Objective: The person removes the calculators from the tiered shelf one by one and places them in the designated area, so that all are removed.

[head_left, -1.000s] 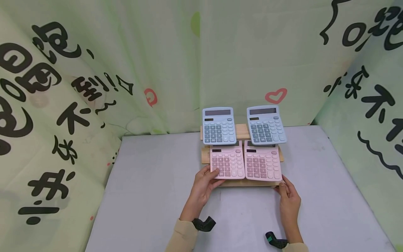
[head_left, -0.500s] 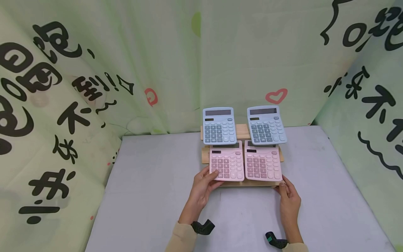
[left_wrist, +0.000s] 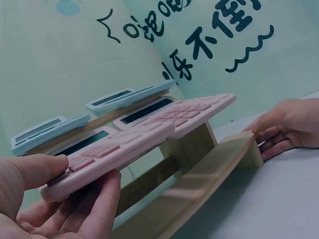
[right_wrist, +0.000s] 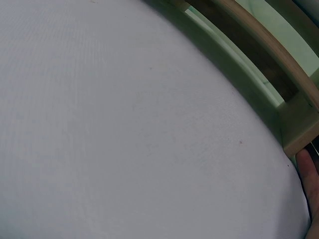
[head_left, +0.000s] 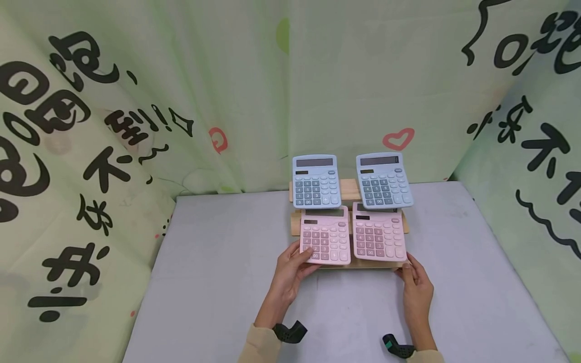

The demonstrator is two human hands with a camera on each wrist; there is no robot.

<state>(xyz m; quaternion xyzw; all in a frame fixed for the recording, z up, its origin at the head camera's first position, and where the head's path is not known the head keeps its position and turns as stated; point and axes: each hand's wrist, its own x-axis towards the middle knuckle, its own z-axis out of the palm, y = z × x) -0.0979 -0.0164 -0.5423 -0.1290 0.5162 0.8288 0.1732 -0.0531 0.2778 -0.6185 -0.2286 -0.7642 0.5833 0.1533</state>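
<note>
My left hand (head_left: 288, 275) pinches the left pink calculator (head_left: 325, 237) by its lower left corner. The thumb lies on the keys and the fingers are underneath; in the left wrist view this calculator (left_wrist: 117, 149) is tilted above the front slat. My right hand (head_left: 417, 290) holds the right front corner of a stepped wooden rack (head_left: 349, 189), thumb at the front. Right of the held calculator, a second pink calculator (head_left: 379, 234) leans on the rack. In the right wrist view only a finger (right_wrist: 309, 174) shows beside the rack's end.
Two blue calculators, one on the left (head_left: 316, 182) and one on the right (head_left: 385, 180), lean on the rack's upper tier. The rack stands on a white-covered table (head_left: 218, 262). Printed curtains (head_left: 227, 101) surround the table's back and sides.
My left hand has drawn the left pink calculator down and slightly left, uncovering its display and widening the space between the two pink ones. My right hand has stayed at the rack's corner.
</note>
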